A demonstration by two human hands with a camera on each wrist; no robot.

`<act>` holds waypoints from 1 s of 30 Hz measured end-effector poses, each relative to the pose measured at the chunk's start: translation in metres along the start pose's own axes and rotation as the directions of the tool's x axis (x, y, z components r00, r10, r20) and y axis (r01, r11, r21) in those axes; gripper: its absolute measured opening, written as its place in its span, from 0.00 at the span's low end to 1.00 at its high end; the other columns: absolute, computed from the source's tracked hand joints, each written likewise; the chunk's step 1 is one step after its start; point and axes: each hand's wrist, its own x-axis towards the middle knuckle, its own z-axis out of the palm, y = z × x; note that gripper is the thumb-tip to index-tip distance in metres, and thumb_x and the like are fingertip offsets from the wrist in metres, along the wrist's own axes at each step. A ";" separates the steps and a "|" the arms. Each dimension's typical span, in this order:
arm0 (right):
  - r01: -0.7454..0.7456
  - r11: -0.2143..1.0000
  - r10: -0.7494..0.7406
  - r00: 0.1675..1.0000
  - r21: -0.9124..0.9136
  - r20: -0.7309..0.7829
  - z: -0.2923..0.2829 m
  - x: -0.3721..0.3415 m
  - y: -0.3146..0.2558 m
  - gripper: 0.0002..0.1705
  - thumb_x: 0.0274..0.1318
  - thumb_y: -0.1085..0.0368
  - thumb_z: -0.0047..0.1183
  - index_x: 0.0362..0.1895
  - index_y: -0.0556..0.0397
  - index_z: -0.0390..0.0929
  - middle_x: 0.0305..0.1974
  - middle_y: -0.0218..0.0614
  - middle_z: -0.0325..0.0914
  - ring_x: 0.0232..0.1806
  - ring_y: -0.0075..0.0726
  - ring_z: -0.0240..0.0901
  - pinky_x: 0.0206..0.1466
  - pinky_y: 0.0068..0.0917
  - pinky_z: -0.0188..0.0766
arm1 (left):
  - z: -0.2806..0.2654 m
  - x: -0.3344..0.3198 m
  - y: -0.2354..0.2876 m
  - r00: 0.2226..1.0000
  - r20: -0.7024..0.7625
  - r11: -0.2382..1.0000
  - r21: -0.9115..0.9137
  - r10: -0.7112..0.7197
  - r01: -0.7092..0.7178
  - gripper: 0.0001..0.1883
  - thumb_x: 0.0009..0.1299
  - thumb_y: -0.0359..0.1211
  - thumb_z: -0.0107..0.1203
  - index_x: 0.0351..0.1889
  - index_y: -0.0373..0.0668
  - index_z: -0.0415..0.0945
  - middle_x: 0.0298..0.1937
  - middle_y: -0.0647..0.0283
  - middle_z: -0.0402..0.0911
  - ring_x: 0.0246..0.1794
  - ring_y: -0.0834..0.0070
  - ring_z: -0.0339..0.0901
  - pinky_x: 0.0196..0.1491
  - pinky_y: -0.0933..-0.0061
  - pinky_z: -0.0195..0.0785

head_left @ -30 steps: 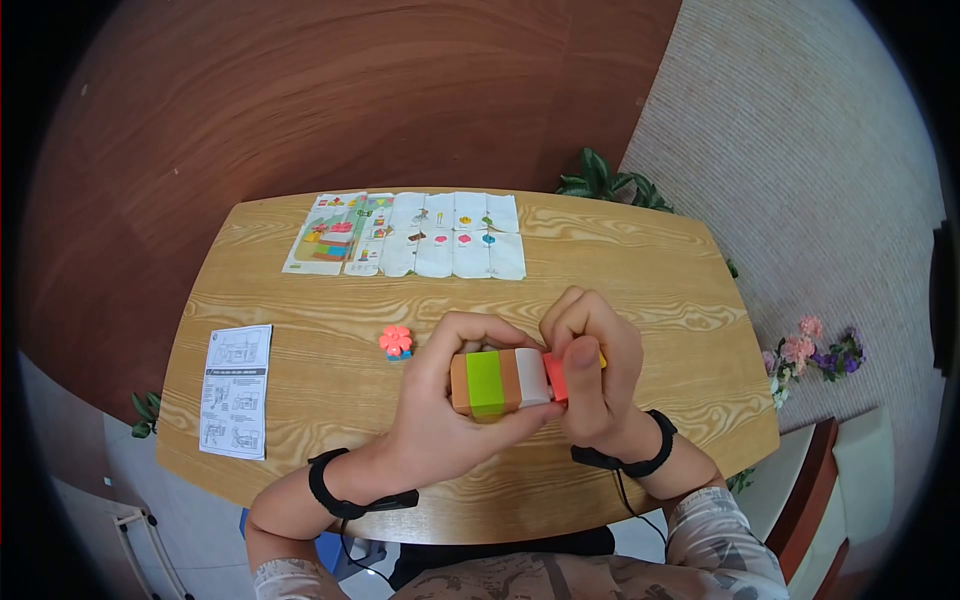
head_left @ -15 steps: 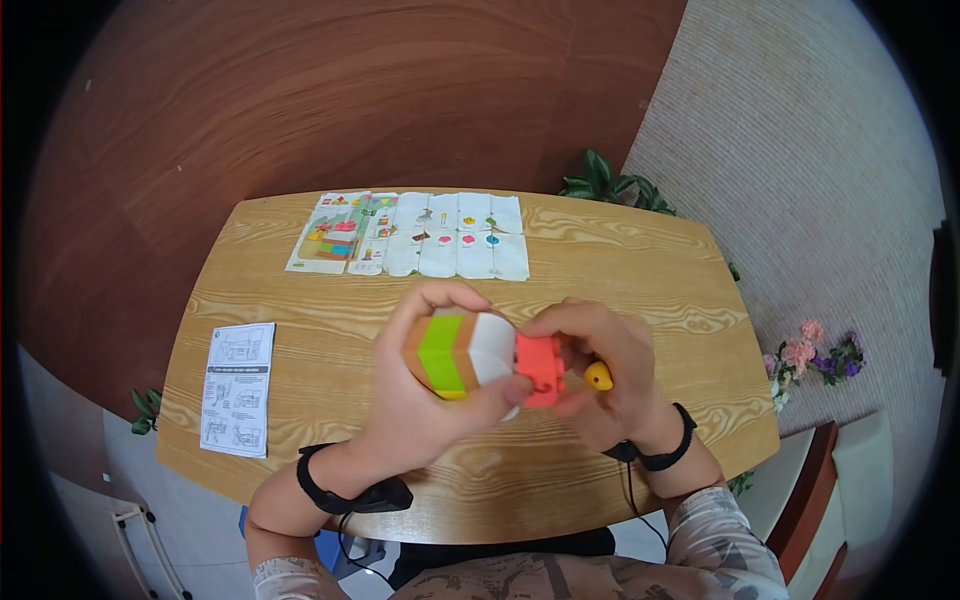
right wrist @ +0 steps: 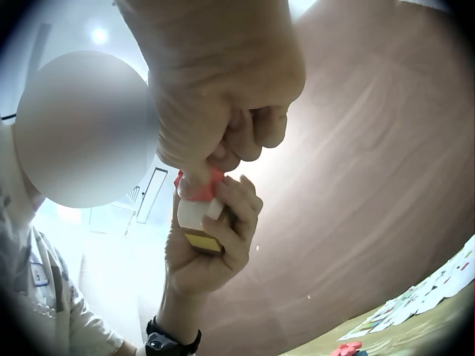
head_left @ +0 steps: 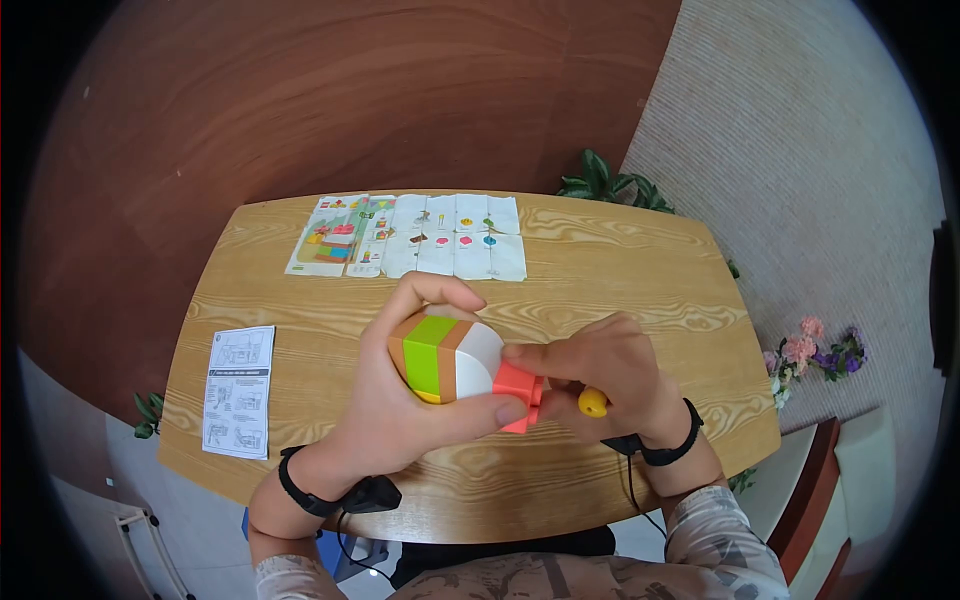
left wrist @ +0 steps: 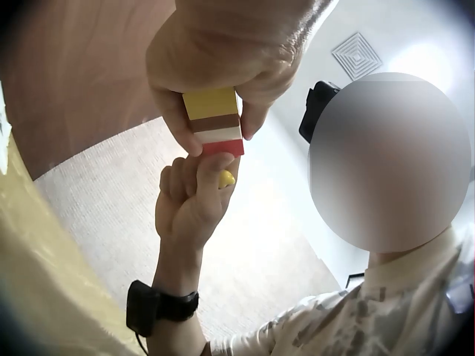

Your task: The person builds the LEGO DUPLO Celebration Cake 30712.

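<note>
My left hand (head_left: pixel 395 425) grips a stack of toy bricks (head_left: pixel 424 352), tilted above the table, with brown, green, yellow and rounded white layers. A red brick (head_left: pixel 517 382) with studs sits at its right end, the left thumb lying across it. From the right, my right hand (head_left: pixel 622 375) reaches its index finger to the edge where red meets white. Its other fingers are curled round a small rounded yellow piece (head_left: pixel 593 403), whose end sticks out below. In the right wrist view, fingers of the left hand (right wrist: pixel 215 259) wrap the white and yellow layers.
An unfolded picture leaflet (head_left: pixel 450 235) lies along the table's far edge. A printed sheet (head_left: pixel 238 390) is at the left. Low in the right wrist view, part of a red flower brick (right wrist: pixel 346 348) shows on the table; the left hand hides it in the head view.
The left hand has moved left and up with the stack, turning its white and red end into view. The right hand has shifted, uncovering the red brick and more of the yellow piece.
</note>
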 end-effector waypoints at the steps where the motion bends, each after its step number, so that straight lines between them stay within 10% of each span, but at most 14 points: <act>1: -0.033 0.999 0.033 0.999 0.007 0.036 -0.003 0.001 -0.002 0.28 0.38 0.68 0.73 0.51 0.53 0.86 0.15 0.25 0.72 0.15 0.29 0.70 0.24 0.23 0.68 | -0.001 0.001 -0.001 1.000 -0.003 1.000 0.024 0.011 -0.011 0.34 0.55 0.29 0.78 0.56 0.42 0.69 0.44 0.68 0.78 0.44 0.84 0.76 0.48 0.77 0.70; 11: -0.242 0.947 0.233 0.970 0.211 0.068 -0.022 0.002 -0.002 0.14 0.67 0.58 0.58 0.42 0.56 0.73 0.26 0.37 0.69 0.22 0.38 0.67 0.29 0.31 0.64 | 0.000 0.004 -0.005 0.995 -0.095 0.999 0.041 -0.007 0.011 0.32 0.56 0.32 0.79 0.54 0.42 0.70 0.43 0.68 0.78 0.43 0.85 0.76 0.46 0.79 0.71; 15: -0.159 0.980 0.159 0.987 0.123 0.010 -0.017 0.003 0.001 0.14 0.71 0.58 0.54 0.41 0.56 0.73 0.26 0.35 0.71 0.22 0.35 0.67 0.28 0.30 0.63 | 0.000 0.005 -0.008 0.996 -0.089 0.999 0.032 0.008 -0.005 0.31 0.56 0.32 0.79 0.54 0.42 0.70 0.41 0.69 0.79 0.41 0.85 0.77 0.44 0.80 0.71; 21: -0.405 0.887 0.436 0.893 0.224 -0.114 -0.022 -0.006 -0.015 0.20 0.75 0.50 0.48 0.37 0.54 0.71 0.21 0.27 0.67 0.20 0.21 0.62 0.25 0.21 0.58 | 0.000 0.006 -0.009 0.996 -0.086 1.000 0.003 0.000 0.000 0.31 0.57 0.32 0.78 0.54 0.42 0.70 0.40 0.69 0.80 0.40 0.85 0.77 0.43 0.79 0.71; 30: -0.248 0.948 0.298 0.913 0.199 -0.280 -0.018 -0.005 -0.013 0.27 0.75 0.42 0.44 0.33 0.54 0.68 0.20 0.26 0.65 0.20 0.20 0.59 0.24 0.21 0.56 | 0.002 0.005 -0.011 0.997 -0.070 1.000 0.014 -0.014 0.015 0.31 0.57 0.32 0.78 0.54 0.42 0.70 0.41 0.68 0.80 0.42 0.84 0.77 0.46 0.78 0.71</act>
